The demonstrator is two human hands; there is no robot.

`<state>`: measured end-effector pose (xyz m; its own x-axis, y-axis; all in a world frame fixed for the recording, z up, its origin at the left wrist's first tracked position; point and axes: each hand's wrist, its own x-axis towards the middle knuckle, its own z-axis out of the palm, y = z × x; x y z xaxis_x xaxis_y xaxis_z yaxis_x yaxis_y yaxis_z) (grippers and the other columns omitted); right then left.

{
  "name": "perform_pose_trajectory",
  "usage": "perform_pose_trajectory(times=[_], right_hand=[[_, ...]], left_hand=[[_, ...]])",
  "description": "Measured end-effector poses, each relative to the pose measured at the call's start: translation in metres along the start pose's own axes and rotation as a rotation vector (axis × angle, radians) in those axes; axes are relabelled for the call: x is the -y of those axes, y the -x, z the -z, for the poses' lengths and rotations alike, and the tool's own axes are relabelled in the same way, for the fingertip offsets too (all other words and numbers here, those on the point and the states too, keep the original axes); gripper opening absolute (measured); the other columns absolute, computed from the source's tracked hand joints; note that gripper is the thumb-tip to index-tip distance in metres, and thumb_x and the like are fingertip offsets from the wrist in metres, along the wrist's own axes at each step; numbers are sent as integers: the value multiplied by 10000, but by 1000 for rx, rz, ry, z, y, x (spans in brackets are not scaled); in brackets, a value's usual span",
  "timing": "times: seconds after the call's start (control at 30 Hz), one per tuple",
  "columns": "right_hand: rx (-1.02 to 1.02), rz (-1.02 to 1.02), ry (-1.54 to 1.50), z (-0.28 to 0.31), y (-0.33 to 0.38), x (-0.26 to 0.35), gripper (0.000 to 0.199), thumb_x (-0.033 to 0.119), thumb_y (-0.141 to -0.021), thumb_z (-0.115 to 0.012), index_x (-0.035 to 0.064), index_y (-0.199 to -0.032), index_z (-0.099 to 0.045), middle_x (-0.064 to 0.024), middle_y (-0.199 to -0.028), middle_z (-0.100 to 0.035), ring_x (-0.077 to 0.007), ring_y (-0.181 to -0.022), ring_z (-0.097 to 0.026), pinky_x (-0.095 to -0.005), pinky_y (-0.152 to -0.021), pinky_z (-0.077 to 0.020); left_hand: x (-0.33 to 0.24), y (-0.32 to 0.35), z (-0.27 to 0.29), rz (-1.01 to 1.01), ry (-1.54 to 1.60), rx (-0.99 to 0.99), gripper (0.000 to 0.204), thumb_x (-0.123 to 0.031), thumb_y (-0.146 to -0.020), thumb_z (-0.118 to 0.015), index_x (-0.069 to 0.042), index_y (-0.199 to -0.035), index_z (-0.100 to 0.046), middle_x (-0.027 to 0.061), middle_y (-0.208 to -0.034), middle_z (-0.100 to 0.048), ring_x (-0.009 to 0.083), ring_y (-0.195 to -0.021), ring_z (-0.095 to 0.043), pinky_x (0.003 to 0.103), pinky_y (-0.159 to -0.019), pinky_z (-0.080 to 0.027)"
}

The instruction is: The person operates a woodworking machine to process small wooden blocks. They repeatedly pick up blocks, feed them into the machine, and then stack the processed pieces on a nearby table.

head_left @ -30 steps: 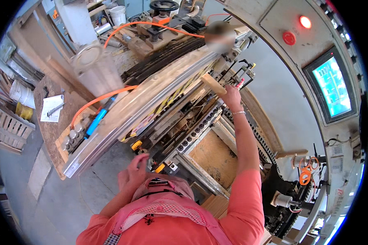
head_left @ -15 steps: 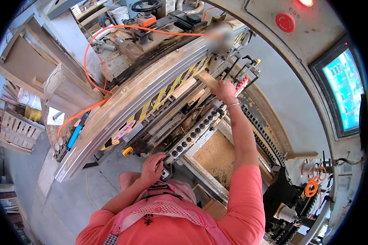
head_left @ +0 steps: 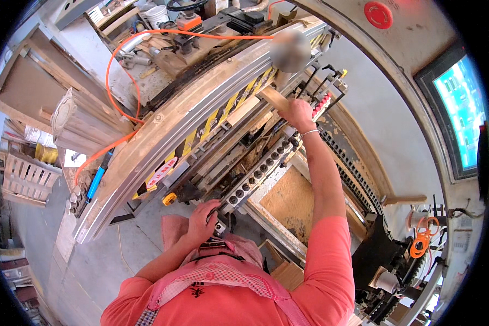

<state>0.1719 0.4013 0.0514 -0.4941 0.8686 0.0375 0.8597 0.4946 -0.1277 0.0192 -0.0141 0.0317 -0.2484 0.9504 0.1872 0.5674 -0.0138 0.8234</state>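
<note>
My right hand (head_left: 298, 114) reaches out to the far side of a long woodworking machine, its fingers closed on the near end of a short flat wooden piece (head_left: 274, 99). That piece points up and left, its far end by the yellow-and-black striped strip (head_left: 217, 118). Close to my body, my left hand (head_left: 202, 221) has its fingers curled at the near end of the metal rail with round black knobs (head_left: 259, 174). A small dark part shows between those fingers, too small to name. Below them sits a small control box (head_left: 219, 228).
Wooden strips (head_left: 243, 112) lie along the machine bed. A sawdust-covered panel (head_left: 288, 201) is right of the knob rail. An orange hose (head_left: 112, 73) loops over the curved wooden top. At right stand a lit screen (head_left: 459, 108) and a red emergency button (head_left: 378, 14).
The whole view has shifted slightly. My right hand still grips the wooden piece in about the same place, and my left hand stays at the rail's end.
</note>
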Motion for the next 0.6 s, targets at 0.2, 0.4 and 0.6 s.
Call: perform_pose_trajectory(times=[0.2,0.4,0.6], right_hand=[[3,-38,15,7,2,8,420,431,-675,-688,60,-873,-679,-164,-834,-662,-313,-799,-644,-401,-715,-516],[-36,-18,40,4,2,12,412,434,-679,-683,49,-826,-679,-161,-813,-665,-312,-781,-650,-400,-697,-521],[-74,-31,53,-1,1,9,420,435,-687,-675,29,-793,-678,-164,-797,-666,-310,-768,-653,-397,-673,-529]], left_hand=[[-1,2,1,25,2,10,277,13,-777,-560,-23,-1051,-573,160,-1102,-600,347,-996,-567,394,-849,-452],[-7,4,2,50,-16,7,299,20,-762,-565,-29,-1057,-568,164,-1104,-594,355,-1001,-556,398,-855,-446],[-12,7,0,89,-33,2,303,6,-764,-573,-30,-1065,-566,169,-1125,-584,354,-1021,-551,395,-873,-439]])
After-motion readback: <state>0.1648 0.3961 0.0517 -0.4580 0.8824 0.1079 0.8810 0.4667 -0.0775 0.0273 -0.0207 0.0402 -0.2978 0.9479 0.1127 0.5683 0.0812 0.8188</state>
